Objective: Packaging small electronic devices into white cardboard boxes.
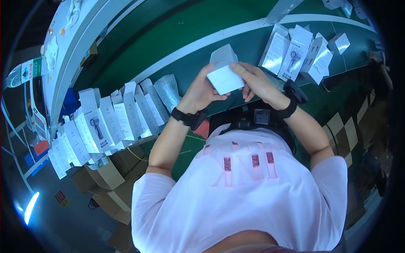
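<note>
Green bench (198,63), rows of white printed cardboard cartons (118,114) along its left edge, more at right. Left hand (201,90) and right hand (255,82) fingers clasp a small white cardboard box (223,78) above the bench's middle.

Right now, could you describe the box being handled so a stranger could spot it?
Start at the green work table. Above its near edge, the left hand and right hand grip one small white box. Unlike the boxes lying in rows, it is lifted off the table.
</note>
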Available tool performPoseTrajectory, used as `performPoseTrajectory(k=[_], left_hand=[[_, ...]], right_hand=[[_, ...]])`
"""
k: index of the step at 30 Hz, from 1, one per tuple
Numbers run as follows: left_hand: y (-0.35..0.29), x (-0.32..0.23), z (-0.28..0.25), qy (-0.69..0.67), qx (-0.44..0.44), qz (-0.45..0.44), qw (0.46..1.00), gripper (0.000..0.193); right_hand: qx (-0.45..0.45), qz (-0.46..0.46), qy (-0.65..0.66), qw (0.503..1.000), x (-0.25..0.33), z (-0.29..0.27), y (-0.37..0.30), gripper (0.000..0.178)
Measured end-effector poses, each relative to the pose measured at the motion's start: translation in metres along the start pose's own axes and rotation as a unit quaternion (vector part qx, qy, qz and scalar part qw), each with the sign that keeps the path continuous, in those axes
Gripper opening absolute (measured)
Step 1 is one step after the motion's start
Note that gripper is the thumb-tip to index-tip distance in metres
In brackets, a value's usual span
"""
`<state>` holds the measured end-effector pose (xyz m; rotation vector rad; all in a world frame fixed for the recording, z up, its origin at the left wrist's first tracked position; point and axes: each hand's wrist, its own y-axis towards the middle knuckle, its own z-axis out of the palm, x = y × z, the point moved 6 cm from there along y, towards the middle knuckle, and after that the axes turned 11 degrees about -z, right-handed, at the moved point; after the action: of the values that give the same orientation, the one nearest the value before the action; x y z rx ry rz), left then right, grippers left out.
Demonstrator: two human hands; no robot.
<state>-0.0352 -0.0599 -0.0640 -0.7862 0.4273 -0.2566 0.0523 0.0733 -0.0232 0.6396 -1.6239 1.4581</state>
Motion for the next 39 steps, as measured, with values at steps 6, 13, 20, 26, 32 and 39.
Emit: performPoseTrajectory(k=[6,13,20,26,32,39], left_hand=[[-0.032,0.006,-0.013,-0.164,-0.020,-0.068,0.984,0.055],[-0.067,0.011,-0.029,-0.032,0.008,-0.081,0.996,0.060],[-0.005,0.005,0.008,0.301,-0.032,0.144,0.942,0.083],[0.118,0.045,-0.050,0.244,-0.197,0.108,0.943,0.082],[0.098,0.037,-0.060,0.256,-0.286,0.166,0.908,0.071],[0.000,0.004,0.090,0.502,-0.487,0.333,0.632,0.061]], right_hand=[[0.042,-0.027,-0.080,0.996,0.006,-0.002,-0.028,0.078],[-0.005,-0.180,-0.237,0.955,0.029,-0.072,-0.061,0.050],[-0.289,-0.490,-0.136,0.811,0.213,-0.174,-0.203,0.043],[-0.386,-0.598,-0.221,0.667,0.279,-0.182,-0.284,0.034],[-0.455,-0.484,-0.290,0.689,0.266,-0.244,-0.261,0.028],[-0.209,-0.118,-0.690,0.683,0.111,-0.436,0.036,0.082]])
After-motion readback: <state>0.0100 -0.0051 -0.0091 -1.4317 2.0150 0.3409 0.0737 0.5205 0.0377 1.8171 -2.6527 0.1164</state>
